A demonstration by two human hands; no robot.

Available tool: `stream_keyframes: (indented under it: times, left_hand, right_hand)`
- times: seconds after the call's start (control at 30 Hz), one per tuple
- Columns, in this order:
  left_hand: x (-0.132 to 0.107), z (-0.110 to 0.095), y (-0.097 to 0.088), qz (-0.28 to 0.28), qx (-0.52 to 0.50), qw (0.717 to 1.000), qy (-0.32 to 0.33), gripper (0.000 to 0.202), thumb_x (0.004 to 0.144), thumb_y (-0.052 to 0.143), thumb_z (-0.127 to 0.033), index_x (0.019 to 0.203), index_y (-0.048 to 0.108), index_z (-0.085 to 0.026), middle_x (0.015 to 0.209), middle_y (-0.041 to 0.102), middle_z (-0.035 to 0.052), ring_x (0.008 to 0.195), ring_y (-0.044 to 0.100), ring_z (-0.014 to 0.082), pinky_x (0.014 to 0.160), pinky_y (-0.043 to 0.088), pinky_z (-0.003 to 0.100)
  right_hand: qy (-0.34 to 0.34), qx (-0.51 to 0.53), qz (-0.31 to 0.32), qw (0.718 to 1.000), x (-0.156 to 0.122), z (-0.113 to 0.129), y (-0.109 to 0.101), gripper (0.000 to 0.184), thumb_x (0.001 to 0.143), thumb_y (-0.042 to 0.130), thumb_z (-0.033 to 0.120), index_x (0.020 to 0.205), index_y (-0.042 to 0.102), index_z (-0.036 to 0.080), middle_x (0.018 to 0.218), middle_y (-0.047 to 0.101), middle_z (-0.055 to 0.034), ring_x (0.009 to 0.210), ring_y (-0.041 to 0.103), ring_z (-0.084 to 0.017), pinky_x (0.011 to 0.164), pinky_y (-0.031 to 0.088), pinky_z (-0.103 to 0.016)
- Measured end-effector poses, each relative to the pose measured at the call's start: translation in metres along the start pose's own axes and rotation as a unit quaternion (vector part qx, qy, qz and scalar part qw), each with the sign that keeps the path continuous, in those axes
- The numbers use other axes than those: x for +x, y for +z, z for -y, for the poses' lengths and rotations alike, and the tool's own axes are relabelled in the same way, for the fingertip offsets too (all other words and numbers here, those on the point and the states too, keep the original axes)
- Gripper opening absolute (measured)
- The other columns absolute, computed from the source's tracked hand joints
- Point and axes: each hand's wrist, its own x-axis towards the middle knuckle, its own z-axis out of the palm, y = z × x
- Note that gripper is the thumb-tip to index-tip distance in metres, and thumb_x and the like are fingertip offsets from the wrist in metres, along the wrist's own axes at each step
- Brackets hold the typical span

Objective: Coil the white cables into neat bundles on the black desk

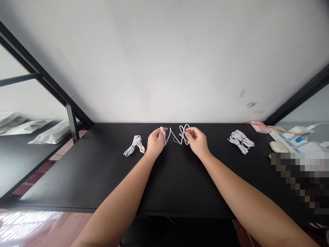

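Observation:
A white cable (183, 134) is stretched in loose loops between my two hands, above the black table. My left hand (156, 142) is closed around one end of its loops. Opposite it, my right hand (197, 140) pinches the loops at the other end between thumb and fingers. A thin strand curves out from the loops near the middle. Just left of my left hand lies a bundled white cable (134, 146), tied at its middle. Another tied white cable bundle (241, 141) rests farther right, apart from my right hand.
The black table (102, 171) meets a white wall (164, 68) at its back edge. On the right are a computer mouse (279, 147), a pink-and-white packet (260, 127) and white chargers. Plastic bags (52, 133) lie on a shelf at the left, behind a black metal frame (73, 123).

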Motion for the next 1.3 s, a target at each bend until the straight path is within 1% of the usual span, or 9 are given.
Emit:
stream_keyframes:
  times: [0.17,0.33,0.5,0.67,0.8,0.93,1.03,1.13,1.3]
  left_hand:
    - [0.005,0.002,-0.008,-0.060,0.016,0.998,0.013,0.049,0.096,0.042,-0.058,0.099,0.074,-0.021,0.053,0.039,-0.0034,0.049,0.037,0.0129,0.050,0.030,0.027]
    - [0.009,0.005,-0.008,-0.092,-0.019,0.995,-0.019,0.029,0.087,0.061,-0.047,0.088,0.067,-0.018,0.065,0.052,-0.0023,0.057,0.044,0.0114,0.054,0.035,0.025]
    - [0.007,0.009,-0.002,-0.062,-0.064,0.996,-0.019,0.031,0.078,0.074,-0.043,0.091,0.060,-0.018,0.075,0.059,-0.0019,0.059,0.047,0.0089,0.055,0.037,0.022]
    - [0.004,0.010,0.001,-0.047,-0.017,0.999,0.001,0.030,0.079,0.071,-0.045,0.084,0.057,-0.020,0.066,0.054,-0.0040,0.056,0.045,0.0091,0.054,0.036,0.022]
    - [0.004,0.010,0.002,-0.036,-0.028,0.999,0.003,0.032,0.083,0.067,-0.049,0.084,0.055,-0.020,0.061,0.049,-0.0055,0.052,0.043,0.0090,0.051,0.033,0.022]
    - [0.004,0.010,0.004,0.001,-0.026,1.000,0.003,0.033,0.084,0.066,-0.051,0.084,0.059,-0.018,0.065,0.059,-0.0015,0.058,0.052,0.0111,0.056,0.039,0.023]
    - [0.002,0.010,0.005,0.031,-0.001,0.999,0.008,0.033,0.084,0.065,-0.051,0.085,0.065,-0.018,0.069,0.063,0.0004,0.060,0.054,0.0122,0.059,0.041,0.025]
    - [-0.001,0.009,0.005,0.050,0.036,0.998,0.030,0.035,0.086,0.063,-0.052,0.083,0.068,-0.018,0.065,0.057,-0.0015,0.058,0.049,0.0119,0.057,0.038,0.025]
    - [-0.002,0.007,0.005,0.078,0.052,0.994,0.051,0.036,0.090,0.057,-0.053,0.083,0.068,-0.019,0.061,0.051,-0.0033,0.055,0.044,0.0114,0.055,0.034,0.025]
  right_hand:
    - [0.012,0.031,-0.020,0.999,0.002,-0.002,0.000,0.028,0.086,0.063,0.045,0.100,0.063,0.020,0.088,0.066,-0.0068,0.067,0.058,-0.016,0.060,0.050,-0.030]
    - [0.006,0.035,-0.018,0.999,0.001,-0.002,0.002,0.034,0.082,0.069,0.041,0.107,0.058,0.021,0.092,0.066,-0.0055,0.067,0.058,-0.015,0.064,0.050,-0.031]
    - [0.003,0.032,-0.007,0.999,-0.001,0.000,0.002,0.034,0.077,0.074,0.036,0.104,0.059,0.021,0.094,0.066,-0.0043,0.062,0.054,-0.012,0.061,0.047,-0.029]
    - [0.010,0.032,0.019,0.999,-0.003,0.001,0.003,0.026,0.081,0.070,0.038,0.098,0.059,0.021,0.087,0.064,-0.0027,0.061,0.053,-0.013,0.059,0.046,-0.028]
    - [0.020,0.013,0.046,0.999,-0.003,0.000,0.004,0.025,0.084,0.065,0.040,0.098,0.057,0.022,0.076,0.060,0.0004,0.061,0.052,-0.014,0.061,0.045,-0.029]
    - [0.026,-0.008,0.086,0.996,-0.003,-0.001,0.004,0.024,0.089,0.058,0.041,0.103,0.061,0.022,0.066,0.054,0.0027,0.060,0.052,-0.016,0.061,0.043,-0.029]
    - [0.017,-0.024,0.115,0.993,-0.004,0.000,0.004,0.024,0.092,0.052,0.040,0.098,0.066,0.022,0.070,0.060,0.0002,0.061,0.052,-0.016,0.061,0.042,-0.029]
    - [0.008,-0.035,0.135,0.990,-0.005,0.003,0.004,0.024,0.092,0.050,0.038,0.095,0.067,0.022,0.076,0.064,-0.0009,0.061,0.051,-0.015,0.061,0.041,-0.029]
    - [0.013,-0.036,0.169,0.985,-0.006,0.007,0.004,0.022,0.091,0.050,0.035,0.098,0.067,0.022,0.072,0.061,0.0013,0.060,0.049,-0.014,0.059,0.037,-0.028]
